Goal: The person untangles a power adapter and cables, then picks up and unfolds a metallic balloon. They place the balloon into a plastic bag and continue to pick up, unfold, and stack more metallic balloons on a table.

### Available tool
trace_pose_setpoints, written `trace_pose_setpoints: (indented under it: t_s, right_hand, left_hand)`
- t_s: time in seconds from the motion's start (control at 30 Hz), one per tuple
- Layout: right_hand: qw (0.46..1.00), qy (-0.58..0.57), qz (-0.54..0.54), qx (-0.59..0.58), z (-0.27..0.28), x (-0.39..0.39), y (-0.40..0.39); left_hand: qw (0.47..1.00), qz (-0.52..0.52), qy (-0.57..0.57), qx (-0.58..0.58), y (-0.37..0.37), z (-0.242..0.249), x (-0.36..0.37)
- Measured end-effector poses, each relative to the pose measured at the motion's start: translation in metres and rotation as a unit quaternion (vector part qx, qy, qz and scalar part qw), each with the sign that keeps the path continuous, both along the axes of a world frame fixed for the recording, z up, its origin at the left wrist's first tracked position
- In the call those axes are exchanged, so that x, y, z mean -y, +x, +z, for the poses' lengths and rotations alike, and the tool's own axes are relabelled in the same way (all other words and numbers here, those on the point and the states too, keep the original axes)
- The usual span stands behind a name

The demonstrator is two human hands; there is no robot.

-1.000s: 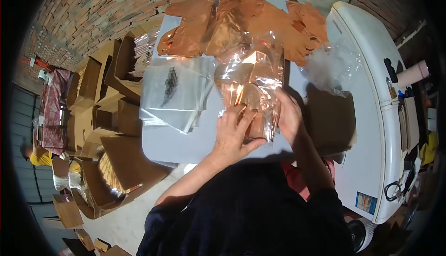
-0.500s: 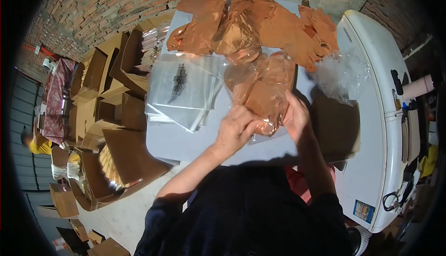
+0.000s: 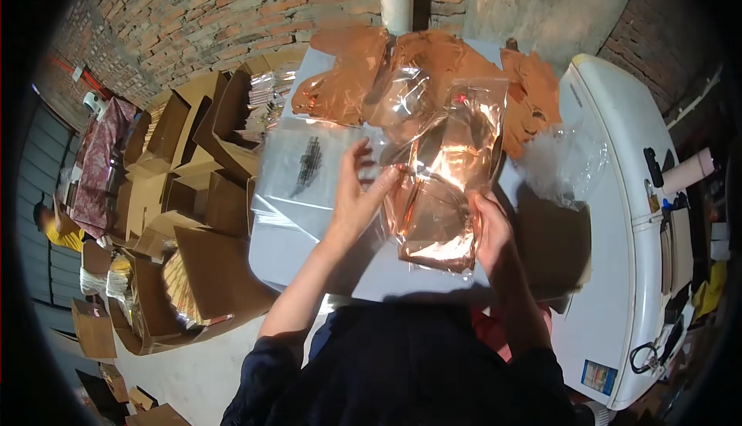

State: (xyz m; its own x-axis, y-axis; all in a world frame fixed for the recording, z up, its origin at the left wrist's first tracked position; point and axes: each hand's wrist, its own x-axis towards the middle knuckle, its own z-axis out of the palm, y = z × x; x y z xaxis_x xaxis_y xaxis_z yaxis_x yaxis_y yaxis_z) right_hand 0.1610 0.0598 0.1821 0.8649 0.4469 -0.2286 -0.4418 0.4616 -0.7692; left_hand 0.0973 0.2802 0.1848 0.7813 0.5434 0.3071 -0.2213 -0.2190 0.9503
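A clear plastic bag with shiny copper-coloured folded foil inside is held up over the table in front of me. My right hand pinches its lower right edge between thumb and fingers. On the other side, my left hand is open with fingers apart, its thumb tip right at the bag's left edge. Under and beside the left fingers lies a stack of flat clear bags with a dark printed patch on top. Behind the held bag, more copper-coloured foil pieces are spread along the table's far side.
Crumpled clear plastic and a brown cardboard piece lie right of my hands. A white appliance stands at the right. Open cardboard boxes crowd the left, and a person in yellow is farther off.
The foil-filled bag has come up and now shows its full length, catching more light. My left hand has let go of its lower part and opened, moving up and left. My right hand keeps its grip.
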Motion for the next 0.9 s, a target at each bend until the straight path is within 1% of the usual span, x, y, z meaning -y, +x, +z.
trace_pose_setpoints:
  t_s: [0.03,0.07,0.1,0.13,0.23,0.27,0.3,0.33,0.37,0.43,0.47,0.5,0.6,0.7,0.73,0.83,0.87,0.9]
  right_hand:
    - [1.000,0.004,0.010,0.013,0.000,0.000,0.002]
    - [0.999,0.009,0.020,0.026,-0.004,0.001,0.003]
    - [0.999,0.013,0.030,0.037,-0.006,0.003,0.004]
    - [0.997,0.013,0.054,0.051,-0.006,0.005,0.005]
    - [0.994,0.054,0.075,0.055,-0.001,-0.002,0.000]
    - [0.990,0.076,0.106,0.045,0.018,-0.009,-0.008]
    - [0.976,0.129,0.171,0.040,0.013,-0.007,-0.005]
    - [0.967,0.140,0.197,0.075,0.012,-0.006,-0.003]
    - [0.968,0.131,0.202,0.074,0.016,-0.005,-0.005]
    - [0.968,0.113,0.212,0.071,0.025,-0.005,-0.008]
    - [0.968,0.109,0.217,0.055,0.023,-0.003,-0.011]
    - [0.968,0.104,0.224,0.039,0.021,-0.001,-0.014]
    - [0.971,0.072,0.225,0.039,0.016,-0.006,-0.010]
    - [0.979,0.072,0.184,0.059,0.013,-0.008,-0.007]
    - [0.975,0.078,0.183,0.095,0.008,-0.007,-0.004]
    - [0.984,0.066,0.131,0.100,0.011,-0.013,-0.002]
    - [0.979,0.069,0.135,0.133,0.020,-0.013,-0.002]
    - [0.983,0.071,0.109,0.131,0.022,-0.013,0.000]
  left_hand:
    - [0.992,-0.060,-0.100,-0.055,0.001,-0.002,-0.007]
    - [0.967,-0.119,-0.199,-0.109,0.000,0.003,-0.015]
    - [0.925,-0.176,-0.294,-0.163,-0.002,0.006,-0.021]
    - [0.913,-0.195,-0.326,-0.150,-0.001,-0.001,-0.024]
    - [0.944,-0.095,-0.313,-0.047,-0.001,0.012,-0.010]
    - [0.932,-0.064,-0.356,-0.016,0.000,0.028,-0.003]
    - [0.943,-0.070,-0.323,0.032,0.005,0.026,-0.012]
    - [0.941,-0.052,-0.333,0.040,0.008,0.026,-0.019]
    - [0.938,-0.035,-0.340,0.048,0.010,0.034,-0.020]
    - [0.915,-0.019,-0.388,0.109,0.010,0.071,-0.007]
    - [0.907,-0.037,-0.398,0.132,0.010,0.070,-0.012]
    - [0.911,-0.076,-0.377,0.146,0.012,0.066,-0.022]
    - [0.903,-0.066,-0.392,0.162,0.019,0.064,-0.022]
    - [0.906,-0.070,-0.389,0.154,0.018,0.071,-0.015]
    - [0.904,-0.078,-0.392,0.150,0.017,0.077,-0.012]
    - [0.912,-0.102,-0.372,0.140,0.016,0.081,-0.014]
    - [0.913,-0.115,-0.368,0.136,0.013,0.089,-0.012]
    - [0.913,-0.129,-0.364,0.131,0.012,0.093,-0.012]
